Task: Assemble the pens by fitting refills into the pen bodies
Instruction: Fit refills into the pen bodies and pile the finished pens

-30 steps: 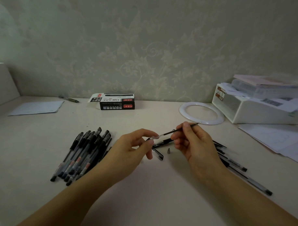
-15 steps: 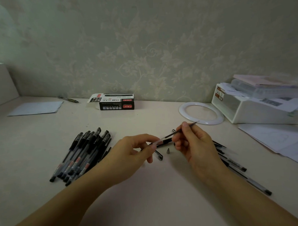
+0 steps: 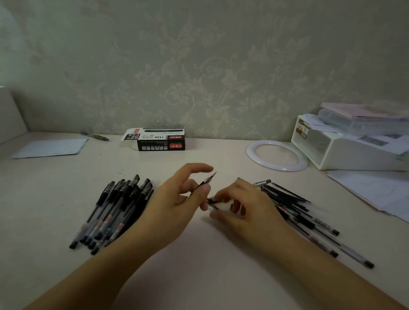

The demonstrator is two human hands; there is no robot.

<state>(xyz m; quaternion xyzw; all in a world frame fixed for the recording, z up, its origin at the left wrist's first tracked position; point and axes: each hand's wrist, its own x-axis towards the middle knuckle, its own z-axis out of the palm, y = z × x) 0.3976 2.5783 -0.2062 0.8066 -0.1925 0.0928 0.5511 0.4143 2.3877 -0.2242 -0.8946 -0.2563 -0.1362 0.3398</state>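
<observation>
My left hand (image 3: 177, 202) pinches a thin pen body with its refill (image 3: 208, 179) just above the table, the tip pointing up and to the right. My right hand (image 3: 244, 206) is down on the table beside it. Its fingertips close on a small black pen part (image 3: 213, 204) lying there. A bundle of capped black pens (image 3: 112, 211) lies to the left of my left hand. Loose refills and pen bodies (image 3: 296, 209) are spread to the right, partly hidden under my right hand.
A black and white pen box (image 3: 160, 141) stands at the back near the wall. A white ring (image 3: 276, 155), a white organiser (image 3: 351, 147) and papers (image 3: 381, 192) fill the right side. A sheet of paper (image 3: 50, 148) and a green pen (image 3: 95, 136) lie at the back left.
My right hand let go of the refill and dropped to the table onto the small black part. My left hand now holds the pen alone, tilted more upright.
</observation>
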